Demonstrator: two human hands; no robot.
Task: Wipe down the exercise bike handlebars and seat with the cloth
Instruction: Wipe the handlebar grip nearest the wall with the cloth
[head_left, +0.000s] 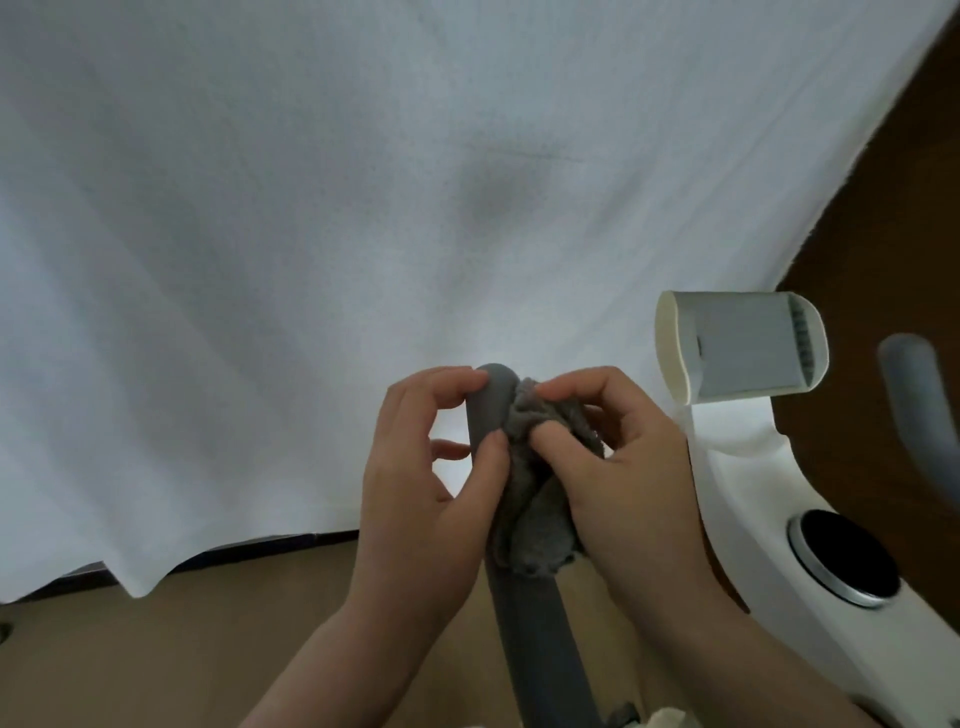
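**What the head view leaves hidden, cut off or blurred**

The grey foam-covered handlebar (524, 613) runs out of the bottom edge, and its middle stretch is covered by the crumpled grey terry cloth (535, 499) and both hands. Much of the cloth lies hidden under the right hand (631, 467) and behind the thumb of the left hand (415, 467). Both forearms are cut off at the bottom edge. The second grey handlebar grip (919, 410) at the right is blurred and leaves the frame. The white bike frame with its round black dial (844, 558) is cropped by the right and bottom edges. The seat is out of view.
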